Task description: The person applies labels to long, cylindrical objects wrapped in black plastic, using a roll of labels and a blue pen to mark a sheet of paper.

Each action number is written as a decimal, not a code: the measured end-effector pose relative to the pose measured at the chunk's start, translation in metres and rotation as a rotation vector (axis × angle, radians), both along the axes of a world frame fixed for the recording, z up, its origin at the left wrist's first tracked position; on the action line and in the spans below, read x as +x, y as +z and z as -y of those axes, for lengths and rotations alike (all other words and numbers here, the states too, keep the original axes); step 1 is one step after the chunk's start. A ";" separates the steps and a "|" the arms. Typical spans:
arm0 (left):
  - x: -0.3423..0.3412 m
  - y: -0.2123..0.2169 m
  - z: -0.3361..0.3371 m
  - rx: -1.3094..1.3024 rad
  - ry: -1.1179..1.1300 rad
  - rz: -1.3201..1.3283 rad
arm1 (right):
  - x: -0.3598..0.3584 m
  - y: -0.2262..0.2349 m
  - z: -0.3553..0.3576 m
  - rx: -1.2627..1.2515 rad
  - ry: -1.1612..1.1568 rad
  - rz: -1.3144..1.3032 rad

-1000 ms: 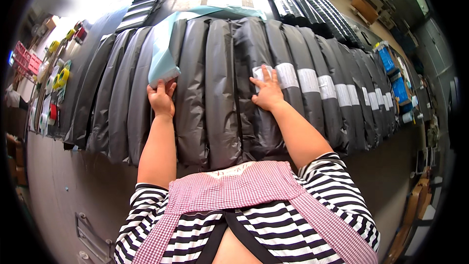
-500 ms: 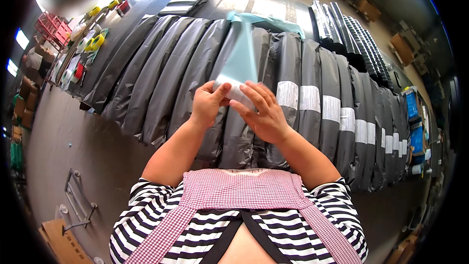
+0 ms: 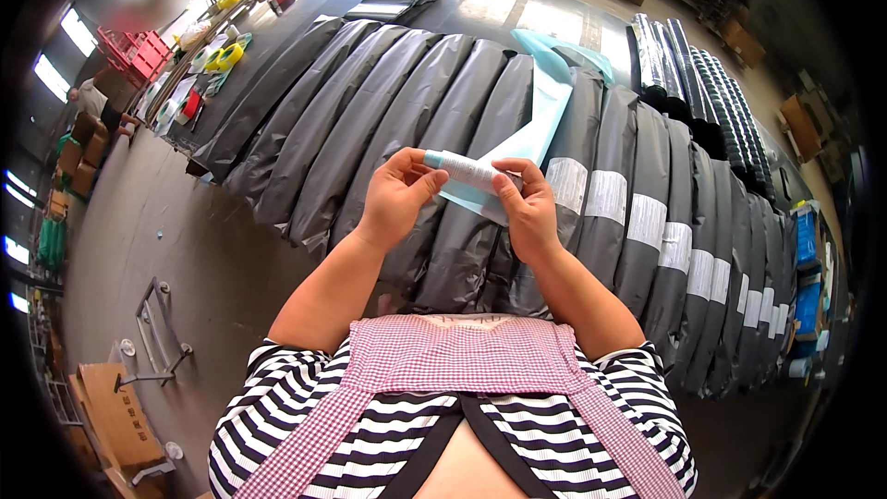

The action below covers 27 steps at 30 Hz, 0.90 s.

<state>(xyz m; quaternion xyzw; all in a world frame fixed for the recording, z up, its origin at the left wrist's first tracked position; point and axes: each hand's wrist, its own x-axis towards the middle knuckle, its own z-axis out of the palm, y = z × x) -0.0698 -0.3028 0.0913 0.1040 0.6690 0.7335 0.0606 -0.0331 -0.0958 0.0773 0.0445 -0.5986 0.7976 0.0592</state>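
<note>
A small label roll (image 3: 469, 169), white and printed outside with light blue backing, lies across both my hands. My left hand (image 3: 393, 201) is closed on its left end, thumb below and fingers above. At its right end, my right hand (image 3: 532, 214) pinches it between thumb and fingers. A loose strip of light blue backing (image 3: 545, 115) trails from the roll over the row of grey plastic-wrapped bundles (image 3: 383, 115) to their far ends. White labels (image 3: 605, 196) sit on the bundles to the right; those on the left show none.
Shiny black and clear-wrapped rolls (image 3: 679, 65) lie at the far right of the table (image 3: 499, 5). Yellow tape rolls (image 3: 222, 58) are at the far left. A wheeled metal frame (image 3: 152, 333) and a cardboard box (image 3: 115, 416) stand on the floor at left. A person (image 3: 97, 106) is in the background.
My view has shifted, so the bundles appear farther right. My right hand has gone from spread fingers over the label roll to a pinch at its end. The backing strip now hangs looser.
</note>
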 end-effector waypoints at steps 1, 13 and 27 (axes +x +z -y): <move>0.001 0.000 -0.002 -0.002 0.006 -0.002 | 0.001 -0.002 -0.001 -0.016 -0.001 -0.007; 0.014 -0.004 -0.021 -0.136 0.165 -0.174 | 0.018 0.007 0.011 0.263 -0.133 -0.197; 0.003 -0.025 0.010 0.581 -0.105 0.363 | 0.025 0.008 0.066 1.109 -0.375 -0.436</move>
